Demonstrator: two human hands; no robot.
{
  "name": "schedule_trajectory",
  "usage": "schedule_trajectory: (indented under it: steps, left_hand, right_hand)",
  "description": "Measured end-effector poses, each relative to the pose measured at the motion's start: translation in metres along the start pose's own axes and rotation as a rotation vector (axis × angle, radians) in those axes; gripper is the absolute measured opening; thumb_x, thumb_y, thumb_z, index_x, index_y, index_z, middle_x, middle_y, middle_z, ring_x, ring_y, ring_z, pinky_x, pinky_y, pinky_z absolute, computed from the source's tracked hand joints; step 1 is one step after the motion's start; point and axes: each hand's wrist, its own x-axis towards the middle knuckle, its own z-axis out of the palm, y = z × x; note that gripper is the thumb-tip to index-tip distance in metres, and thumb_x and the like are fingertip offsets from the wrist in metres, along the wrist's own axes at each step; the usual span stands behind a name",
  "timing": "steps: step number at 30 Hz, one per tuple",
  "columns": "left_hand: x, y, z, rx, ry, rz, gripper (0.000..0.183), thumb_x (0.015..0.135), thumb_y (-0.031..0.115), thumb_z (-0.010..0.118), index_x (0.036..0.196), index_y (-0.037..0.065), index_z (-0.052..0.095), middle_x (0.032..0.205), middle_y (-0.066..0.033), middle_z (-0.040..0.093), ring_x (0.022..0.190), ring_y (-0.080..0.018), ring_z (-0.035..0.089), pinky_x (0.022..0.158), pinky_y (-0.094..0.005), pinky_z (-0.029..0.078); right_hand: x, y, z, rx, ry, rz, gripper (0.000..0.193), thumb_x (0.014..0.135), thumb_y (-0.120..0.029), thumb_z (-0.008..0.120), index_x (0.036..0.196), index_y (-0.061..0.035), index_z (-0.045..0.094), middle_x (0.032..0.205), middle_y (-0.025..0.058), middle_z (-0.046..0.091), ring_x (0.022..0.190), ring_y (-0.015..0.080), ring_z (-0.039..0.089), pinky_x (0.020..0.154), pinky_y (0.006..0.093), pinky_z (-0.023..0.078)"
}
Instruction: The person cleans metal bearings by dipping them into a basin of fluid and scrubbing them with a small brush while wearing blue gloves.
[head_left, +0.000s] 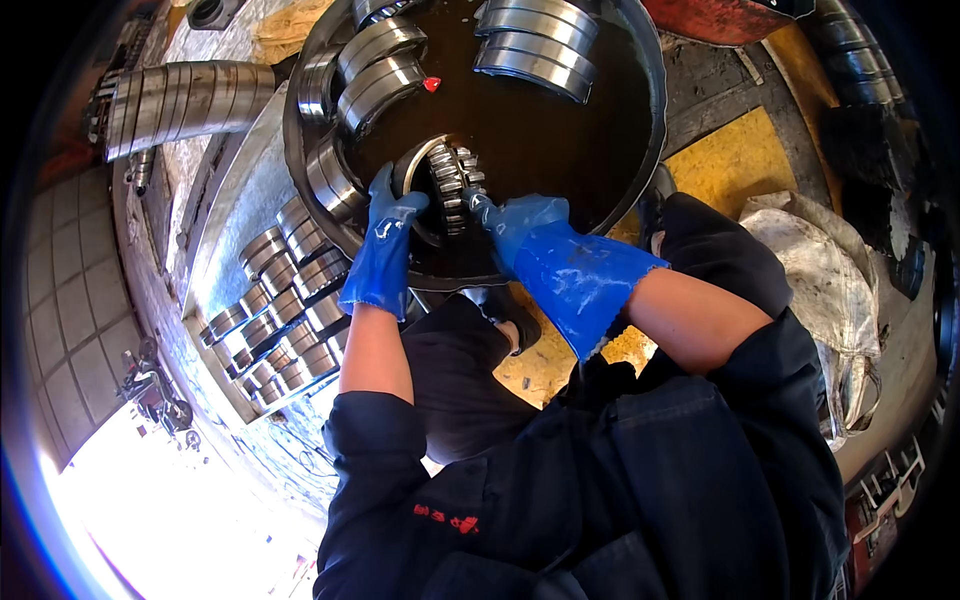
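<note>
A steel roller bearing (458, 185) is held over the near part of a round dark tub (657, 110) with brown liquid in it. Its row of rollers sits tilted against a shiny outer ring (410, 165). My left hand (393, 215), in a long blue rubber glove, is closed on the ring's left side. In a matching glove, my right hand (520, 222) has its fingers at the right edge of the rollers, gripping there. Some of the fingertips are hidden behind the bearing.
Several steel rings (385, 90) lie along the tub's left wall, beside a small red piece (431, 84). A ring pair (535, 45) sits at the far right inside. More rings (290, 300) stand in rows left of the tub. A whitish sack (815, 270) lies at right.
</note>
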Motion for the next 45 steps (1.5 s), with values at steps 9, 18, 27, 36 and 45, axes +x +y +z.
schedule_trajectory:
  steps: [9, 18, 27, 36, 45]
  left_hand:
    - [0.015, -0.021, 0.000, 0.059, -0.047, 0.211, 0.089, 0.056, 0.020, 0.080, 0.138, 0.000, 0.051, 0.131, -0.0231, 0.057, 0.122, -0.0353, 0.055, 0.107, -0.0399, 0.042]
    - [0.019, -0.025, 0.003, 0.201, 0.030, 0.209, 0.091, 0.055, 0.024, 0.078, 0.138, 0.001, 0.051, 0.131, -0.0247, 0.057, 0.126, -0.0349, 0.053, 0.108, -0.0404, 0.041]
    - [0.011, -0.023, -0.003, 0.116, 0.023, 0.197, 0.081, 0.061, 0.018, 0.075, 0.136, -0.001, 0.053, 0.124, -0.0229, 0.061, 0.117, -0.0343, 0.059, 0.103, -0.0383, 0.045]
    - [-0.029, 0.051, -0.003, -0.115, -0.121, 0.218, 0.060, 0.068, 0.019, 0.078, 0.123, -0.001, 0.063, 0.110, -0.0143, 0.069, 0.098, -0.0255, 0.066, 0.091, -0.0359, 0.050]
    - [-0.033, 0.038, 0.002, 0.043, -0.122, 0.256, 0.052, 0.080, 0.019, 0.069, 0.128, 0.002, 0.060, 0.118, -0.0155, 0.065, 0.107, -0.0261, 0.062, 0.096, -0.0359, 0.047]
  right_hand:
    - [-0.014, -0.004, -0.008, 0.100, -0.055, 0.054, 0.042, 0.086, -0.020, 0.060, 0.129, -0.0153, 0.060, 0.096, 0.0109, 0.072, 0.095, 0.0313, 0.071, 0.069, 0.0461, 0.053]
    - [-0.014, -0.008, 0.001, 0.342, 0.314, -0.155, 0.046, 0.083, -0.021, 0.061, 0.128, -0.0155, 0.058, 0.084, 0.0120, 0.072, 0.077, 0.0335, 0.071, 0.063, 0.0488, 0.053]
    - [-0.005, -0.010, -0.022, 0.199, 0.009, 0.072, 0.050, 0.088, -0.041, 0.058, 0.127, -0.0099, 0.058, 0.098, 0.0163, 0.072, 0.092, 0.0337, 0.071, 0.077, 0.0508, 0.055]
    - [0.002, 0.031, -0.034, 1.272, 0.197, 0.185, 0.050, 0.087, -0.044, 0.061, 0.111, -0.0009, 0.069, 0.103, 0.0263, 0.069, 0.102, 0.0372, 0.068, 0.091, 0.0414, 0.052]
    - [0.000, 0.031, -0.017, 1.734, 0.090, 0.211, 0.050, 0.086, -0.044, 0.061, 0.111, -0.0007, 0.069, 0.104, 0.0262, 0.069, 0.102, 0.0371, 0.068, 0.092, 0.0412, 0.052]
